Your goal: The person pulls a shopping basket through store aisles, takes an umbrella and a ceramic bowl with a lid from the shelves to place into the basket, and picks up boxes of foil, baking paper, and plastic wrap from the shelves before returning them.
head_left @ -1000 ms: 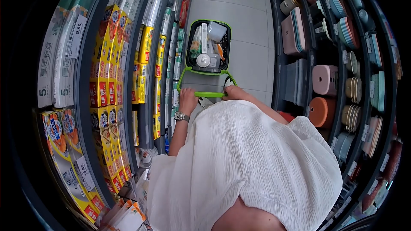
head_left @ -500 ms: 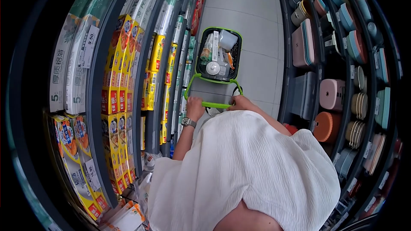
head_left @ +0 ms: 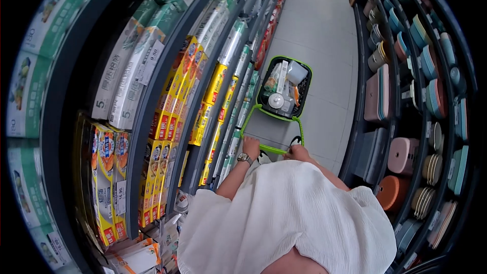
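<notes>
While the left hand and right hand are clasping the green handle, both grips wrapped round it, the basket is sitting ahead in the aisle, close to the left shelves. A careless swerve could be snagging its rim there, or toppling the white jar against the packages. Overlapping items are hiding the basket's bottom, and the white garment is covering whatever lies beneath.

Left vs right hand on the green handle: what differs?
- Wrist: left hand has a watch at it; right hand shows none.
- Grip spot: left hand at the green handle's left end, right hand at its right.

Shared: both bare, both on the handle.
</notes>
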### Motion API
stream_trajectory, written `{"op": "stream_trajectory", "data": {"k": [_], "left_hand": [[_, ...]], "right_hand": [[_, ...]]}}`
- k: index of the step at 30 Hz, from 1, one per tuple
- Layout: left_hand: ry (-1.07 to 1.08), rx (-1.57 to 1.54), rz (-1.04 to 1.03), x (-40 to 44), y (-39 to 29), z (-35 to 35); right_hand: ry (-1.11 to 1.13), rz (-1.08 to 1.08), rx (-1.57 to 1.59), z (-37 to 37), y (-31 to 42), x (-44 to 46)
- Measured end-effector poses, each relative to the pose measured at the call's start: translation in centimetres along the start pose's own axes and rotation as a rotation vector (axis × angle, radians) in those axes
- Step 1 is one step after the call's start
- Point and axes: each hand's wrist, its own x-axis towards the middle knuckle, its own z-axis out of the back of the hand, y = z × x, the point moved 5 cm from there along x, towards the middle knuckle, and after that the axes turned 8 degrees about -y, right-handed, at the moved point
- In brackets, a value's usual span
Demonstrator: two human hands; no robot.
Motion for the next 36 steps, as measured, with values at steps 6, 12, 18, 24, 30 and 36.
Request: {"op": "stream_trajectory", "data": {"k": [6,12,18,24,30,36], "left_hand": [[0.083,0.04,-0.019,1.2,0.4,-1.2],[0.034,-0.014,-0.062,1.5,0.2,-2.0],[0.066,-0.028,-0.022,-0.3,0.4,-2.6],[0.017,-0.04,-0.013,-1.4,-2.7,-0.8],[-0.125,-0.024,0.078,-1.7,-3.4,-0.8],[-0.032,-0.03,0.073,-0.2,-4.8,-0.4]], "right_hand": [[-0.013,-0.016,-0.048,-1.0,-1.5,1.1],[0.006,0.025,0.05,-1.1,-2.7,0.5],[0.13,-0.084,0.066,-0.1,-2.1,-0.1],[0.144,-0.101,0.078,3.4,-0.9,-0.8],[0.243,-0.084,0.156,4.5,-1.9,-0.1],[0.367,-0.071,0.23,5.3,-4.6,1.7]]}}
